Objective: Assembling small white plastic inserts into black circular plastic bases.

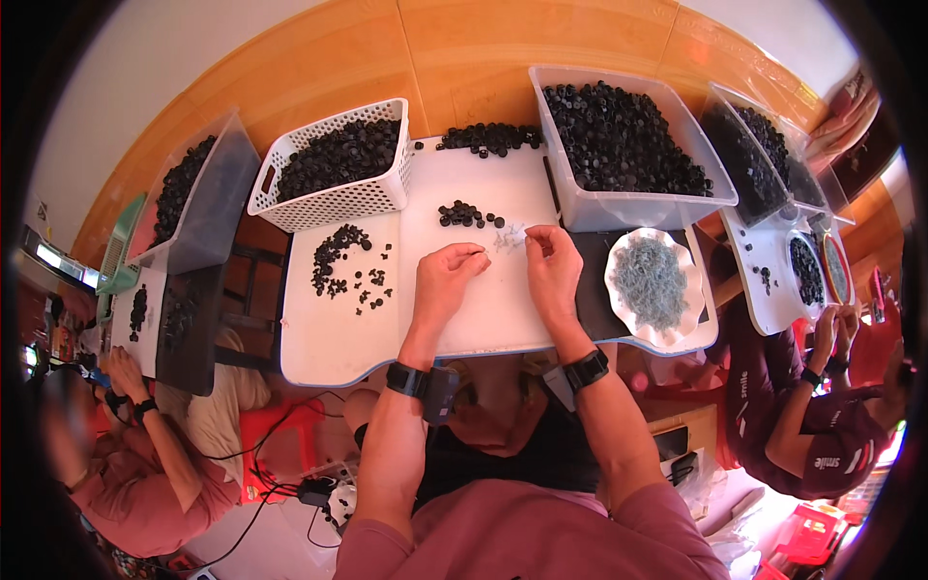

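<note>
While both forearms rest over the white rectangular desk (pixel 329 338), the left hand (pixel 447 275) is pinched shut on something too small to tell, and the right hand (pixel 553 263) pinches beside small pale clear pieces (pixel 509 235). Beyond them lies a cluster of small black round caps (pixel 466 215); farther still, the clear plastic bin (pixel 619 208) of caps.

Orange wooden floor (pixel 464 48), pale wall (pixel 145 87), red plastic stool (pixel 275 435).

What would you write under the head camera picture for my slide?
Left hand and right hand pinch small parts over a white table beside bins of black caps.
</note>
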{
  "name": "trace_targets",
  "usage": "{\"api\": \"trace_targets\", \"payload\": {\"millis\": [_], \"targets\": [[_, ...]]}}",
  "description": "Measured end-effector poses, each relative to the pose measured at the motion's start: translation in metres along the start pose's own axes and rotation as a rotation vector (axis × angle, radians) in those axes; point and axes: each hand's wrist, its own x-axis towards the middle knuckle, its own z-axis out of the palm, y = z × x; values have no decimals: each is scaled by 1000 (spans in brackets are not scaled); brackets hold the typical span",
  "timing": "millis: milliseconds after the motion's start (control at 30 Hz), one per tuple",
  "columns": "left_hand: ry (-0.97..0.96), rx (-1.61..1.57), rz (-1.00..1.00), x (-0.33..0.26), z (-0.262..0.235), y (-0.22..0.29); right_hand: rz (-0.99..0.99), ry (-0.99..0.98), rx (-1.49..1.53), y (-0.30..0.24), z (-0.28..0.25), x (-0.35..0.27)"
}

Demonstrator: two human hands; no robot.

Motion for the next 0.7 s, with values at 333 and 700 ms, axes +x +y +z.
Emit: {"api": "trace_targets", "payload": {"millis": [333, 700], "targets": [[282, 254, 279, 27, -58, 55, -31, -2, 28, 7, -3, -6], [340, 719, 571, 73, -83, 95, -26, 45, 56, 8, -2, -1]]}}
